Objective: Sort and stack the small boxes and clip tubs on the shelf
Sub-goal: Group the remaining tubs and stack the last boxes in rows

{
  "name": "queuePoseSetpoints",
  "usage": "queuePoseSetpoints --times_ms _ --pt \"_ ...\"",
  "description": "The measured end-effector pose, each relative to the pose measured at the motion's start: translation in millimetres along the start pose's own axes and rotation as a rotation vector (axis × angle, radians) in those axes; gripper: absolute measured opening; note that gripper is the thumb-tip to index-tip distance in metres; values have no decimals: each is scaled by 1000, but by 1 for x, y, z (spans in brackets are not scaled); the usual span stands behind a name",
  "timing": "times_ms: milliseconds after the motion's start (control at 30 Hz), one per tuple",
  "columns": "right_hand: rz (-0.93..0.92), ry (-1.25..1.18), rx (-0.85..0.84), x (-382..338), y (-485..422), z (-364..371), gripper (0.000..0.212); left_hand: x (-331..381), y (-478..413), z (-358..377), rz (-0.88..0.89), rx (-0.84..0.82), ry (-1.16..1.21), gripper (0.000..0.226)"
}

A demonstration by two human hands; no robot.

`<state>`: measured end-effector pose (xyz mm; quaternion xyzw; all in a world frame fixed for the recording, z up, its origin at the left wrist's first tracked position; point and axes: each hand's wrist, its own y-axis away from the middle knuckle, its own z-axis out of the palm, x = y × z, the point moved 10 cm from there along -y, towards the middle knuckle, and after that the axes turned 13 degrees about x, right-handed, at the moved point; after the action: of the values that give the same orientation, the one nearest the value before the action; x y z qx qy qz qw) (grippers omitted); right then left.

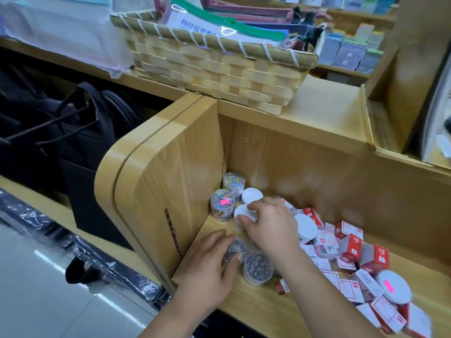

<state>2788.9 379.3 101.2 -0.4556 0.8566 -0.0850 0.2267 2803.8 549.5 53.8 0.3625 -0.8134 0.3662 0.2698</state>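
My left hand (210, 262) grips a clear tub (233, 250) at the shelf (256, 311) front. My right hand (268, 225) pinches a white-lidded tub (241, 212) near the corner. Boxes (349, 250) lie heaped to the right.

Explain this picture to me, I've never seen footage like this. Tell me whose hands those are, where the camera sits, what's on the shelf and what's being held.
There is no machine here. A person wears one camera on the head, looking down at their own two hands. The left hand grips a clear tub of silver clips. The right hand holds a white-lidded tub. On the wooden shelf, tubs of coloured clips stand in the corner, and red-and-white small boxes lie jumbled to the right. A woven basket sits above.
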Motion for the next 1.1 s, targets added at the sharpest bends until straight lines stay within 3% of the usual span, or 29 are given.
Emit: queuePoseSetpoints --times_ms 133,233,333,467,633,767,900,1100 --pt "52 50 295 55 17 -57 22 23 -15 4 62 2 -21 41" --pt "108 157 173 98 28 -56 39 39 -18 26 129 -63 -51 36" --pt "155 73 41 115 33 -42 49 39 -21 42 180 -78 -132 37" --pt "189 5 78 120 33 -47 45 46 -24 54 250 -65 -200 38" --pt "138 -139 249 97 24 -76 42 53 -18 47 290 -39 -173 31" --pt "123 -342 134 60 -11 -46 42 47 -19 17 211 41 -9 35" --pt "123 -291 44 36 -35 -1 44 27 -13 -6 112 87 45 38" --pt "131 -203 57 33 -43 21 37 13 -9 -17 54 88 28 37"
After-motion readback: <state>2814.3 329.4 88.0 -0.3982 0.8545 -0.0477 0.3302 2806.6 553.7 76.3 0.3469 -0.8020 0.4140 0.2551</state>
